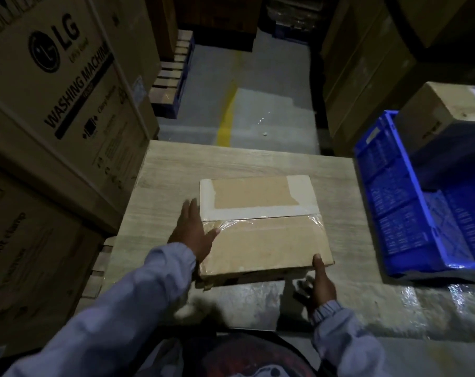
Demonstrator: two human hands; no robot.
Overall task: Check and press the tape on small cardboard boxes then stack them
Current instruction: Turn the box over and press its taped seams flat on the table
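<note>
A flat brown cardboard box [261, 227] lies on a pale wooden table [231, 161]. White tape runs along its left and far edges, and clear tape crosses its middle seam. My left hand [194, 232] rests flat against the box's left edge, thumb lying on the top near the clear tape. My right hand [322, 281] grips the near right corner, thumb on top and fingers underneath the front edge. The near edge of the box looks slightly raised off the table.
A blue plastic crate [410, 213] stands at the table's right side, with a cardboard box [446, 112] behind it. Large washing-machine cartons [56, 91] are stacked close on the left. Beyond the table is a grey floor with a yellow line [227, 118].
</note>
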